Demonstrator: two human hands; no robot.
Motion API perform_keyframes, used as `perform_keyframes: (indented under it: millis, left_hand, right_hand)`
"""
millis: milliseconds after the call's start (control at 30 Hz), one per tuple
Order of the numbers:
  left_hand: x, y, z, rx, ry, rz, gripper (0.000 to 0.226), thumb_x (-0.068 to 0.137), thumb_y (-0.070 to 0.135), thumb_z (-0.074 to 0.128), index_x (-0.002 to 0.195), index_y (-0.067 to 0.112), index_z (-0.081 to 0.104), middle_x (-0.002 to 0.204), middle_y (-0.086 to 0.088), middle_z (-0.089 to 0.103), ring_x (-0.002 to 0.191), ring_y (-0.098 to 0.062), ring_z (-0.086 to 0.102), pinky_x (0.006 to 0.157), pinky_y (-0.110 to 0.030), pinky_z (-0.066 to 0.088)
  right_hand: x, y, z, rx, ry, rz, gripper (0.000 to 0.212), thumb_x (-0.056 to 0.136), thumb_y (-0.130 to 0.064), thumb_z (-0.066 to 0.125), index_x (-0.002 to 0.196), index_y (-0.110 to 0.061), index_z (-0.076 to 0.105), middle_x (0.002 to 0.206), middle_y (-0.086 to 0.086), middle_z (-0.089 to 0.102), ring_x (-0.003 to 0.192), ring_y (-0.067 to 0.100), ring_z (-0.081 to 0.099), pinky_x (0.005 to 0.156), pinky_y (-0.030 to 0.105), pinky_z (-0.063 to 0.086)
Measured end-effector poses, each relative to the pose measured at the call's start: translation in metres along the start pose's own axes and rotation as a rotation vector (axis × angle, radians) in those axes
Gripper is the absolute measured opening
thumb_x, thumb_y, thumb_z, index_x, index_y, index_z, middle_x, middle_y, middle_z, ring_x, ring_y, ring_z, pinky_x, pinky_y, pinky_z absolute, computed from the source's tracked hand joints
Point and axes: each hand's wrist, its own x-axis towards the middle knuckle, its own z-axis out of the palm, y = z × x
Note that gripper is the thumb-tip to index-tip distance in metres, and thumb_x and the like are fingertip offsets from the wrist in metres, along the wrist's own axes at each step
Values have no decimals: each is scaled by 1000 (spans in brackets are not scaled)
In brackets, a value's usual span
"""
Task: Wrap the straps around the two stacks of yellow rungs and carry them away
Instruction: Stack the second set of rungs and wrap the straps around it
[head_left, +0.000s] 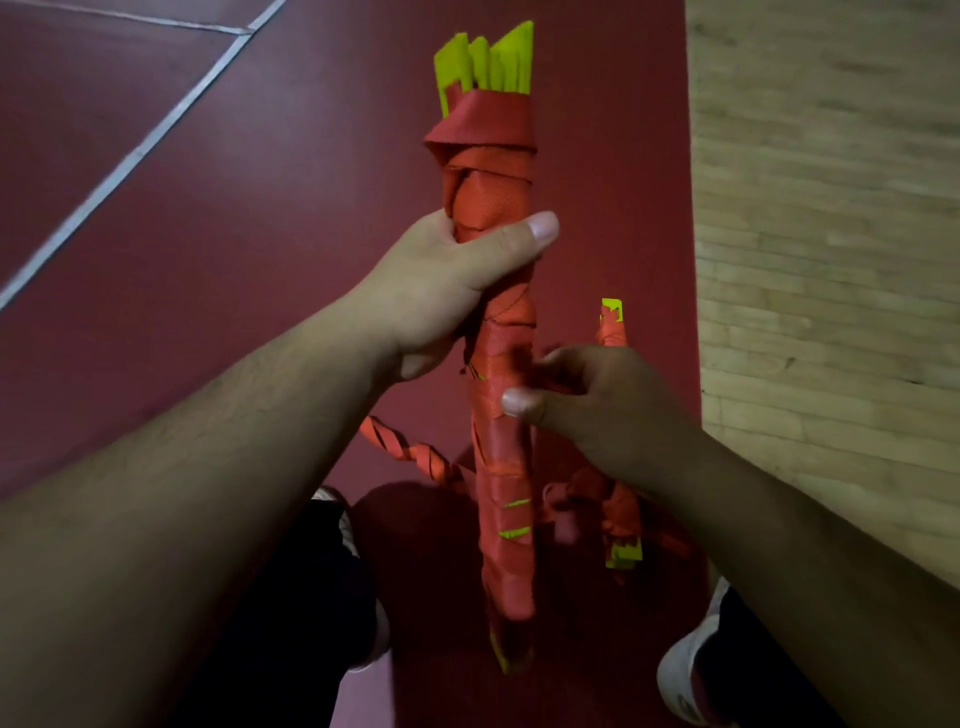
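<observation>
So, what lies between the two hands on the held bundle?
In the head view, only a stretch of orange strap wound round the bundle; the left hand grips above it, the right hand below.

Wrapped stack (488, 208) at frame centre, gripped by left hand (447, 291) above and right hand (597, 400) below; second stack (621, 514) just right, partly behind the right hand.

Orange strap (488, 156) binds the held yellow rung stack (506, 467); second wrapped stack (621, 514) lies beside.
</observation>
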Motion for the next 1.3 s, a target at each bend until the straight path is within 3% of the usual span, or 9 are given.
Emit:
perform_keyframes:
  millis: [200,333,500,600,700,833,1000,1100,1300]
  left_hand:
    - [0,-2,13,-48,263,80,23,92,25,72,78,17,55,61,7,52,56,-11,51,60,-30,47]
    - [-2,-3,14,-81,23,91,18,93,22,68,99,11,55,72,8,61,67,-9,60,66,-28,50]
    - [0,-15,-10,-3,-296,17,103,70,38,88,146,-2,31,121,-13,62,109,-26,63,92,-42,53]
    - [0,-28,-17,205,-369,-52,75,80,42,76,134,-3,49,124,-17,66,113,-21,62,102,-38,51]
    - [-1,-36,-21,290,-423,-97,38,90,8,64,127,9,52,111,9,69,106,3,62,90,-15,47]
    - [-3,-46,-18,504,-466,-93,67,84,17,77,139,30,41,132,22,55,120,22,46,87,1,37]
    - [-2,-50,-10,367,-481,-112,33,82,13,73,112,17,60,97,11,67,91,-3,62,81,-26,53]
    - [-6,-45,-5,316,-499,-147,11,81,14,70,89,13,63,78,13,65,74,-4,60,71,-23,51]
    - [-8,-40,1,107,-407,-232,42,77,9,68,112,-10,55,106,-38,64,84,-39,62,65,-34,57]
  right_hand:
    - [-9,-10,10,-199,74,33,37,68,-62,77,92,-36,67,86,-16,70,80,-4,63,75,25,53]
    - [-10,-5,14,-271,225,-11,43,70,-59,77,95,-26,67,85,-8,71,79,8,66,74,36,54]
    - [-9,-2,8,-156,368,-62,41,68,-53,79,91,-23,64,73,-9,68,66,5,62,63,35,51]
    - [-6,-12,-6,-110,418,-78,35,71,-45,83,88,-23,62,66,-17,63,63,-5,59,51,13,41]
    - [-3,-16,-19,-41,440,-90,31,73,-40,84,93,-24,66,74,-15,67,69,-8,62,55,8,43]
    - [1,-16,-28,91,449,-73,22,78,-37,80,90,-23,69,80,-11,73,73,0,68,65,24,54]
    - [3,-15,-28,474,256,-51,16,86,-24,75,77,-20,63,53,-7,51,43,4,43,44,24,28]
    - [3,-13,-31,524,212,-40,33,82,-38,74,74,-11,58,57,10,35,45,18,29,46,36,19]
    - [7,-10,-48,327,219,-71,58,71,-61,67,70,-4,57,60,17,46,45,19,37,45,29,29]
